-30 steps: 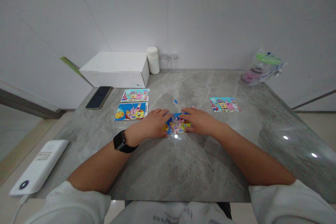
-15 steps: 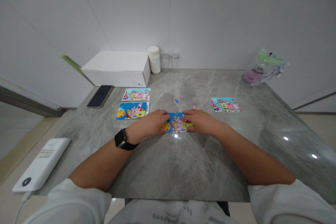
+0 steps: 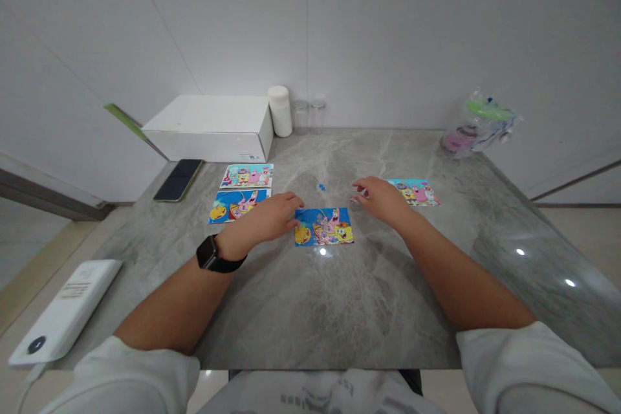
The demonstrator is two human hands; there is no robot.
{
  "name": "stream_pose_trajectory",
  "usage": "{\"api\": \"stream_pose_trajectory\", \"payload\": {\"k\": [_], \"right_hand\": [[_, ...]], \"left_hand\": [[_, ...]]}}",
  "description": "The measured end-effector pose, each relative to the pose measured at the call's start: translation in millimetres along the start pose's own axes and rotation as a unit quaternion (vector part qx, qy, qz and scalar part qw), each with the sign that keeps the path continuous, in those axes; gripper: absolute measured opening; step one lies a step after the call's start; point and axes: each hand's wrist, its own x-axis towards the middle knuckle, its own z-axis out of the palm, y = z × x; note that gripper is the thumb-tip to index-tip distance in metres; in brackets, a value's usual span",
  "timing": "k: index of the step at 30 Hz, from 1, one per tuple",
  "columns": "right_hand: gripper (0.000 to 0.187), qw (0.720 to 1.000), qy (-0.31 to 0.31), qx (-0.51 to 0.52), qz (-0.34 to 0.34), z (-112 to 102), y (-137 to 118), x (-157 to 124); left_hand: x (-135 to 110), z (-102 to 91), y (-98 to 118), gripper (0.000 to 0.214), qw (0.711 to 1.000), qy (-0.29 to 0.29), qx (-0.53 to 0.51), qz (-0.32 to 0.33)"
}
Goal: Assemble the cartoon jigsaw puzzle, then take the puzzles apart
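A small jigsaw puzzle [image 3: 334, 228] with a blue cartoon picture lies flat in front of me; greyish patches show near its middle. My left hand [image 3: 276, 217], with a black watch on the wrist, is open at the puzzle's left edge, fingertips close to its upper left corner. Beyond the puzzle's upper right, my right hand [image 3: 377, 199] is bent over the table, thumb and forefinger apart. At its fingertips lies a tiny pinkish puzzle piece [image 3: 354, 199], partly hidden. Small blue puzzle pieces [image 3: 322, 187] rest on the table behind the puzzle.
Two picture cards, one pink and light blue [image 3: 247, 175], one blue [image 3: 233, 206], lie left. Another colourful picture [image 3: 421, 193] lies right, partly behind my hand. Around stand a white box [image 3: 208, 129], phone [image 3: 178, 180], white bottle [image 3: 280, 113], two glass jars [image 3: 309, 118], bagged cup [image 3: 473, 129] and power bank [image 3: 68, 310].
Both hands have come off the puzzle's sides. My right hand has moved right and away from me to the pinkish piece; my left hand has shifted slightly left.
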Motion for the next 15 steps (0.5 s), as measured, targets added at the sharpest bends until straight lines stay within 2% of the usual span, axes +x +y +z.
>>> {"api": "stream_pose_trajectory", "payload": {"k": [5,9,15], "right_hand": [[0.027,0.999,-0.035,-0.008,0.031,18,12,8],[0.020,0.999,-0.026,0.004,0.040,26,17,11],[0.009,0.994,-0.024,0.093,0.052,30,27,15]], "left_hand": [[1,0.5,4,0.033,0.999,-0.004,0.038,-0.026],[-1,-3.5,11,0.034,0.998,-0.003,0.050,-0.027],[-2,-5.0,13,0.037,0.998,0.001,0.059,-0.029]]}}
